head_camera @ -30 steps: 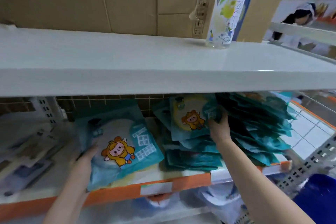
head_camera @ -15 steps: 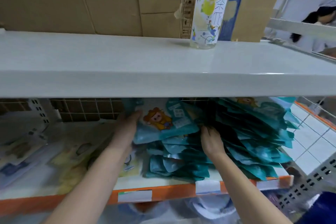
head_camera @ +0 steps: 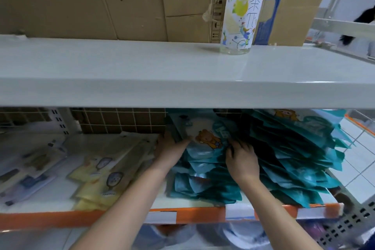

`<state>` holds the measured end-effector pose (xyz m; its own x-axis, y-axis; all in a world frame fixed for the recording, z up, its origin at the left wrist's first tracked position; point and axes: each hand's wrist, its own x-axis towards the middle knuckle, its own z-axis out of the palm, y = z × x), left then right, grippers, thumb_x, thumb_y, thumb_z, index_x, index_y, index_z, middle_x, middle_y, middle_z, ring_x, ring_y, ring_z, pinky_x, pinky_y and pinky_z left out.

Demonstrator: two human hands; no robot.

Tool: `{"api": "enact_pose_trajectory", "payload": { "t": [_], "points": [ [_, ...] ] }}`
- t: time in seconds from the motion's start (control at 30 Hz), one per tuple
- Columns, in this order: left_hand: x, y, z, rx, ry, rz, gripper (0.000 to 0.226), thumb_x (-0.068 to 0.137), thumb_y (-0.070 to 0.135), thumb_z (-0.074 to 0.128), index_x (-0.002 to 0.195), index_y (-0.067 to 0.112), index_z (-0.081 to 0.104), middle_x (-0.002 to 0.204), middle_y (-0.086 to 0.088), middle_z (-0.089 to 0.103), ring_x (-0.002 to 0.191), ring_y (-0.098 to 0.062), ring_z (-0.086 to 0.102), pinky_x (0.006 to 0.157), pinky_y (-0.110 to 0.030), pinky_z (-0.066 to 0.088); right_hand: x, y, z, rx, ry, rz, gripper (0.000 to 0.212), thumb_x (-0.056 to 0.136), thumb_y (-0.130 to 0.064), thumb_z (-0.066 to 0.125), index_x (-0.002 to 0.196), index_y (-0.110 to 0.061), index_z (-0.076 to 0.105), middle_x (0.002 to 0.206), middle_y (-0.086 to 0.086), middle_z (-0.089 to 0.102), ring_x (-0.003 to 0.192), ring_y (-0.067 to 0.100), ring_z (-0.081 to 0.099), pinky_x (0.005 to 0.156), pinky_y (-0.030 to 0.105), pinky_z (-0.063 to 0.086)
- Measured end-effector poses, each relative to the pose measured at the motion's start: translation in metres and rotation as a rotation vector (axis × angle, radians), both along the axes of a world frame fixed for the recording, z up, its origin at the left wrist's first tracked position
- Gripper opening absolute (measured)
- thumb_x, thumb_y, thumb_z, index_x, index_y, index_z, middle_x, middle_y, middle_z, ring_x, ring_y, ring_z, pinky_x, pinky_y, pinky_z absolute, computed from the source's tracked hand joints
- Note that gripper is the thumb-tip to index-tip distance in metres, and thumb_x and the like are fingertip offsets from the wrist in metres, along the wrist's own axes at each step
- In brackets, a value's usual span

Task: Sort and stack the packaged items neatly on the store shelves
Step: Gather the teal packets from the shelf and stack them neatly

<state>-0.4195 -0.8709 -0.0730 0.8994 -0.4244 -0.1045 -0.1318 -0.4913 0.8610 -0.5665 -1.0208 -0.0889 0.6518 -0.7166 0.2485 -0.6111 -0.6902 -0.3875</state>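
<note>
A teal packet with a cartoon bear (head_camera: 205, 138) lies on top of a stack of teal packets (head_camera: 203, 180) on the lower shelf (head_camera: 60, 199). My left hand (head_camera: 172, 148) holds this top packet by its left edge, thumb over the front. My right hand (head_camera: 241, 158) rests on the packet's right side with fingers curled over it. A leaning row of more teal packets (head_camera: 294, 160) fills the shelf to the right of my right hand.
Yellow packets (head_camera: 105, 172) and pale flat packets (head_camera: 26, 168) lie left of the stack. The white upper shelf (head_camera: 142, 79) overhangs close above, carrying a clear bottle (head_camera: 241, 12) and cardboard boxes (head_camera: 101, 0). A wire grid (head_camera: 121, 119) backs the lower shelf.
My left hand carried a teal packet from the shelf's left side rightward onto the stack. My right hand came down from the leaning row onto that top packet.
</note>
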Motion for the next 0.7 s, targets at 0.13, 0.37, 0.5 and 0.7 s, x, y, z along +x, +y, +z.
{"api": "enact_pose_trajectory", "payload": {
  "t": [0.13,0.37,0.5,0.7],
  "points": [
    [0.009,0.040,0.005,0.029,-0.136,0.013,0.045,0.079,0.059,0.053,0.102,0.021,0.057,0.102,0.003,0.062,0.096,-0.021,0.061,0.084,-0.040,0.052,0.007,0.012,0.008,-0.034,-0.019,-0.083,0.041,0.096,-0.032,0.043,0.128,-0.011,0.056,0.130,0.014,0.056,0.121,0.035,0.045,0.099,0.040,0.038],
    [0.026,0.142,0.018,0.052,-0.274,0.098,0.022,0.095,0.032,0.049,0.105,0.019,0.063,0.100,0.000,0.062,0.095,-0.023,0.060,0.078,-0.031,0.047,0.027,0.080,0.019,-0.168,-0.217,0.076,0.026,0.081,-0.022,0.061,0.100,-0.006,0.068,0.106,0.018,0.065,0.100,0.039,0.054,0.084,0.044,0.046],
    [0.039,0.223,0.020,-0.005,-0.293,0.185,0.014,0.092,0.025,0.055,0.100,0.016,0.062,0.095,-0.003,0.064,0.092,-0.024,0.060,0.070,-0.028,0.040,0.052,0.156,0.026,-0.038,-0.394,0.196,0.021,0.085,-0.014,0.059,0.103,-0.006,0.066,0.105,0.016,0.063,0.102,0.036,0.053,0.086,0.040,0.043],
    [0.067,0.372,0.015,0.012,-0.264,0.225,0.016,0.092,0.019,0.051,0.078,0.021,0.059,0.060,0.003,0.056,0.058,-0.020,0.051,0.052,-0.032,0.034,0.100,0.278,0.029,0.373,-0.302,0.306,0.023,0.091,-0.017,0.054,0.112,-0.016,0.063,0.091,0.002,0.066,0.081,0.022,0.059,0.064,0.031,0.042]
  ]
}}
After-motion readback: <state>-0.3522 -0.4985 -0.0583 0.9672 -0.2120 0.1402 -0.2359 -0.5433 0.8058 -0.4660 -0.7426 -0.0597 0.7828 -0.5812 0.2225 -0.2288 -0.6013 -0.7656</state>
